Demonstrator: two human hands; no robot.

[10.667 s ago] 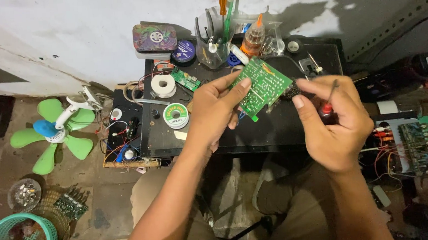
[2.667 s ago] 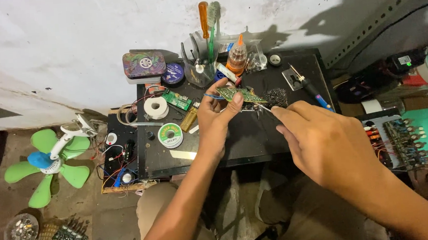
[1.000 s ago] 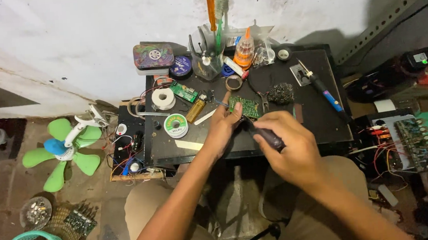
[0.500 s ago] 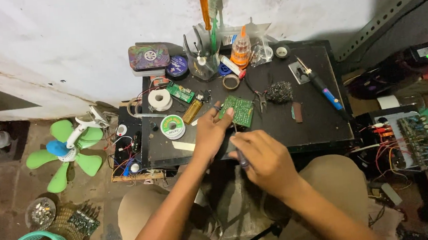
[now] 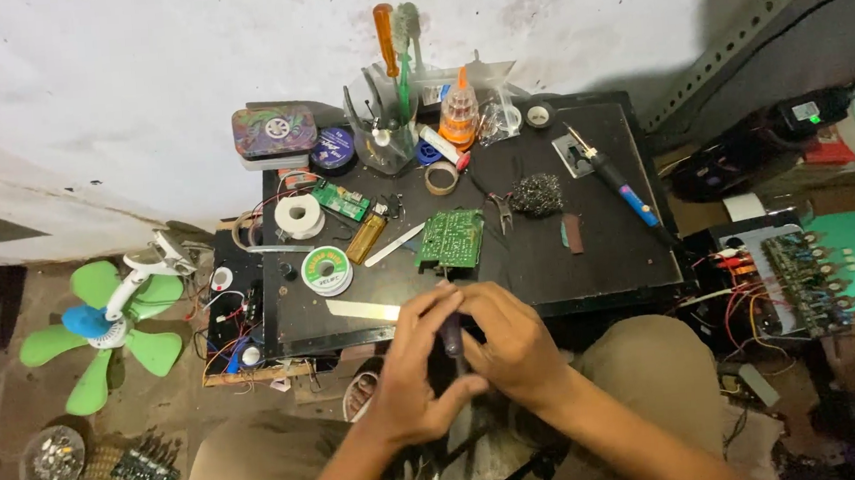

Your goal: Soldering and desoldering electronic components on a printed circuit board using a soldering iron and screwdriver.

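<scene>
Both hands met at the near edge of the black desk (image 5: 609,257), just above the person's lap. The left hand (image 5: 412,371) and the right hand (image 5: 515,344) were curled together around a small dark tool (image 5: 451,336), fingers closed on it, with only a short stretch of it showing between them; what kind of tool it was could not be told. Just beyond the hands, a green circuit board (image 5: 450,238) lay flat on the desk, untouched. To its left sat a spool of solder (image 5: 326,270) with a green label, and farther back a white tape roll (image 5: 297,216). A pale flat strip (image 5: 362,311) rested near the desk's front edge, close beside the left hand. To the right of the board lay a dark wire-wool ball (image 5: 536,194) and a blue-handled soldering iron (image 5: 616,185). On the floor to the left stood a small green fan (image 5: 103,328).
</scene>
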